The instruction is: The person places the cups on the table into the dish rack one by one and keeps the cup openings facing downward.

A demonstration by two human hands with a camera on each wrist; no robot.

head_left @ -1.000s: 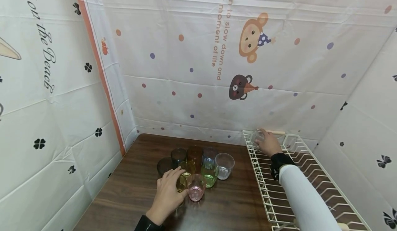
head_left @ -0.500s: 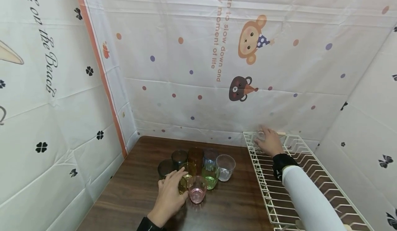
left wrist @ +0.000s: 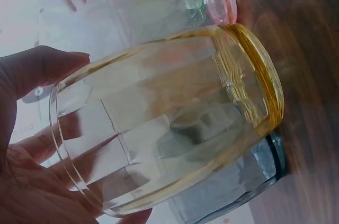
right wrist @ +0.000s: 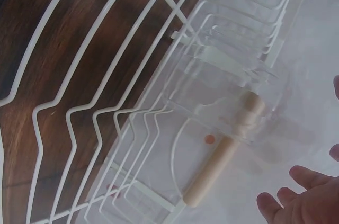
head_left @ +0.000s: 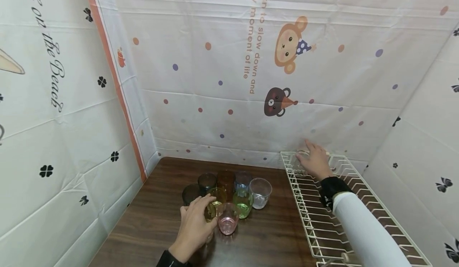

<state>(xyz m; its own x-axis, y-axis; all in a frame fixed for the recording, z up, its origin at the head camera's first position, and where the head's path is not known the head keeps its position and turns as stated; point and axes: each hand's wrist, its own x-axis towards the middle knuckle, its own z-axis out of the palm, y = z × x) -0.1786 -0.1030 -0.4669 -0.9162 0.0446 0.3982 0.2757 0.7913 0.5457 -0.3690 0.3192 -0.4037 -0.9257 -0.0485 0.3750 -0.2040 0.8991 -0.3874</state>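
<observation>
My left hand (head_left: 196, 222) holds a yellow glass (left wrist: 175, 123) from its rim side, thumb on one side and fingers round the other. Beside it on the table stand a pink glass (head_left: 228, 222), a green glass (head_left: 243, 208) and another yellow glass (head_left: 219, 195). At the far end of the white wire dish rack (head_left: 311, 235), a clear glass (right wrist: 212, 97) sits among the wires near a wooden handle. My right hand (head_left: 315, 162) is over that corner, fingers spread; in the right wrist view its fingertips are apart from the clear glass.
Behind the yellow glasses are two dark glasses (head_left: 207, 182), a brown glass (head_left: 226, 180) and a blue glass (head_left: 243, 179). Another clear glass (head_left: 260, 195) stands at the group's right. Printed cloth (head_left: 201, 131) hangs behind the brown table (head_left: 143, 227).
My right hand's fingers have spread and come away from the clear glass, which stays in the rack. My left hand keeps its place at the yellow glass.
</observation>
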